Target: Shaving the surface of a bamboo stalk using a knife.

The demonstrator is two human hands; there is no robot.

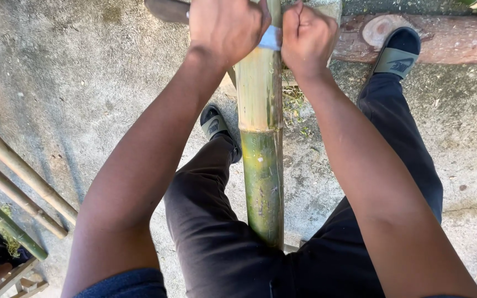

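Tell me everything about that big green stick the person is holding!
It is a thick bamboo pole, running from between the person's legs up past both hands. The lower part is green with yellowish blotches and scratches; above a ring-like joint it looks pale and scraped. The left hand and right hand press a flat metal blade across it near the top.

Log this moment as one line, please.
left hand: gripping blade | right hand: gripping blade | blade: across bamboo pole | pole: between legs
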